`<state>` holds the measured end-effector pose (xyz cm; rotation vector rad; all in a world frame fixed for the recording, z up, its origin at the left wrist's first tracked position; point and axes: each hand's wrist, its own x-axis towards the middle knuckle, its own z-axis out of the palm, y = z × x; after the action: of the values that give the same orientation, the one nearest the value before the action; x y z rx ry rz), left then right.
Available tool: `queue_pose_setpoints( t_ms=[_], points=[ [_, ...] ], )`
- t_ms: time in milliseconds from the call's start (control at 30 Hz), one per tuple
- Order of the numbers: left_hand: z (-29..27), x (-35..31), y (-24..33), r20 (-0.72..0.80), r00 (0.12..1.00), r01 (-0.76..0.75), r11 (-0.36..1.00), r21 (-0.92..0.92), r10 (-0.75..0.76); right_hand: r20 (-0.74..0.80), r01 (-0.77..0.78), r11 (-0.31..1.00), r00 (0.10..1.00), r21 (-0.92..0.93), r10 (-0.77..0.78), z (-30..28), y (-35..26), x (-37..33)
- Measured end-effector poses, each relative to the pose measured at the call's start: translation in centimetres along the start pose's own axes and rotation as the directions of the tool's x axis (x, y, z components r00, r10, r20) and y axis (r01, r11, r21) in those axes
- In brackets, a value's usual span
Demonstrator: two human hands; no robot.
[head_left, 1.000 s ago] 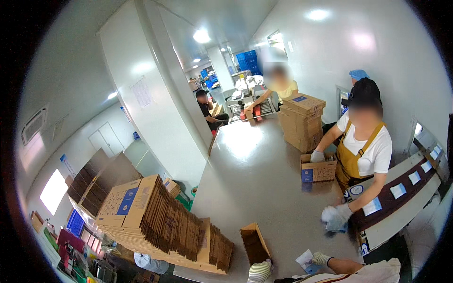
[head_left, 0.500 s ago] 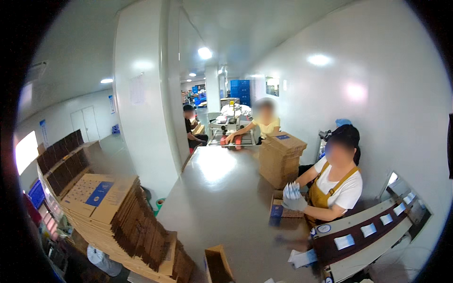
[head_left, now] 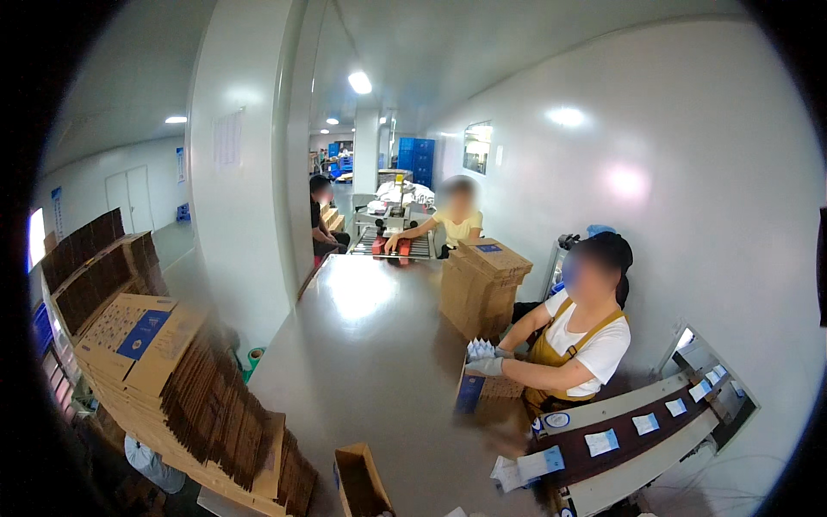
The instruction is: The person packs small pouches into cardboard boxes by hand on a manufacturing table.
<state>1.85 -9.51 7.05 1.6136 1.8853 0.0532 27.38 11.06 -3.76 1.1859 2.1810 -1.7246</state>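
Hands: out of view, grip untellable | cardboard carton (head_left: pixel 351 456): near on worktop (head_left: pixel 345 370), mouth up, leaving inside reachable | white-blue sachets (head_left: pixel 541 464): right, bunched at conveyor belt's (head_left: pixel 576 464) near end, likely delivered there

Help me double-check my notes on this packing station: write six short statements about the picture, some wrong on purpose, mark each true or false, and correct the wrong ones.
1. Seen left to right, the foreground box lies between the carton stack and the conveyor belt. True.
2. The belt packets are solid red. False: they are white and blue.
3. The co-worker in mustard overalls wears gloves. True.
4. The conveyor belt is left of the table. False: it is on the right.
5. The co-worker's box has no packets in it. False: white packets stick up from its opening.
6. Blue crates are stacked in the background. True.
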Motion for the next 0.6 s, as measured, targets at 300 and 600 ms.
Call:
queue_pose_setpoints(
  t_ms=[300, 600],
  points=[
    [-4.4, -3.5, 5.8, -0.349, 0.934, 0.167, 0.955, 0.245, -0.074, 0.034, 0.063, 0.993, 0.998, -0.102, -0.059, 3.4, 3.5, 0.5],
    [-3.0, -1.4, 4.5, -0.37, 0.928, 0.121, 0.914, 0.388, 0.034, -0.03, 0.01, 0.982, 0.999, -0.19, -0.015, 3.1, 0.1, -3.0]
  ],
)
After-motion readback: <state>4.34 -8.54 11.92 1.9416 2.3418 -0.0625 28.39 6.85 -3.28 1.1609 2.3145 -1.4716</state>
